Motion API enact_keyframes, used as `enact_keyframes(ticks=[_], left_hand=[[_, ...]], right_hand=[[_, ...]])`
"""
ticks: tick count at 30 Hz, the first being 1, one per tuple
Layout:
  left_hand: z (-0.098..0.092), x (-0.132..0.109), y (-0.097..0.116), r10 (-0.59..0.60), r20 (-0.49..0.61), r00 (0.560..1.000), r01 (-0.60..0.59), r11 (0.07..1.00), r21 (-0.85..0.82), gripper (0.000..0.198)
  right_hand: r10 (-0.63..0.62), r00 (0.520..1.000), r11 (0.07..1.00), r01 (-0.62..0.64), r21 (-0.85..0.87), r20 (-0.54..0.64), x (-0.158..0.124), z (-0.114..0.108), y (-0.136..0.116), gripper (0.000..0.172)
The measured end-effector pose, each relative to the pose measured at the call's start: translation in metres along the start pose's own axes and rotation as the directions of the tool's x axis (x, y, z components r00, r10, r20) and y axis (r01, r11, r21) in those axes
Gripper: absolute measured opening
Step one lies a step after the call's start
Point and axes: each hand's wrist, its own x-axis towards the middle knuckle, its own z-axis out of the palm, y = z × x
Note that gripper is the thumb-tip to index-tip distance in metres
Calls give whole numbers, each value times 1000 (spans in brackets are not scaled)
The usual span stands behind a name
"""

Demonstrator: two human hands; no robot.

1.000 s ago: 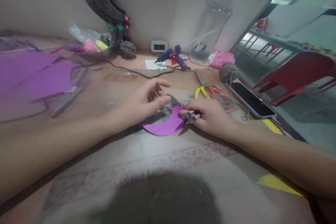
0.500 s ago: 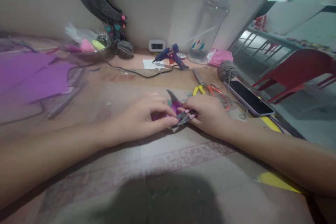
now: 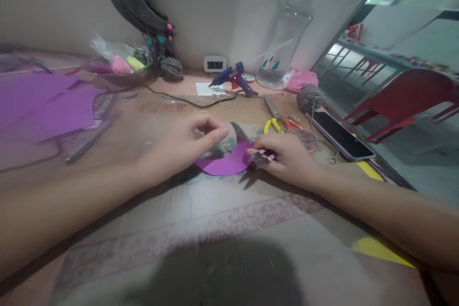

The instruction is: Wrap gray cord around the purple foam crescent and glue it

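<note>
Right hand (image 3: 287, 153) wrapped around the snips (image 3: 261, 158), blades pointing left at the crescent's edge; can't tell if its fingertips also pinch the crescent. Left hand (image 3: 188, 141) holding nothing visible, thumb and index apart, over the crescent's left end and hiding part of it. Purple crescent (image 3: 227, 164) sits between the hands above the cardboard (image 3: 172, 258), grey tip (image 3: 239, 132) up. Both forearms come in low from the sides, angled inward.

Clutter tightest beyond right hand: scissors (image 3: 273, 106), loose yarn, yarn ball (image 3: 311, 98), phone (image 3: 340, 135). Glue gun (image 3: 233, 76) further back, red light on, cord (image 3: 201, 105) running left. Clock (image 3: 215, 63) and bottle (image 3: 283, 43) by the wall. Purple sheets (image 3: 39, 105) well off left.
</note>
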Motion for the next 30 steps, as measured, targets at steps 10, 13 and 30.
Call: enact_keyframes(ticks=[10, 13, 30], left_hand=[[5, 4, -9, -8, 154, 988, 24, 995, -101, 29], [4, 3, -5, 63, 196, 978, -68, 997, 19, 26], [3, 3, -6, 29, 284, 958, -38, 999, 25, 32]], right_hand=[[40, 985, 957, -86, 279, 166, 5, -4, -8, 22], [40, 983, 958, -88, 274, 178, 4, -3, -8, 20], [-26, 979, 976, -19, 216, 203, 4, -1, -9, 22]])
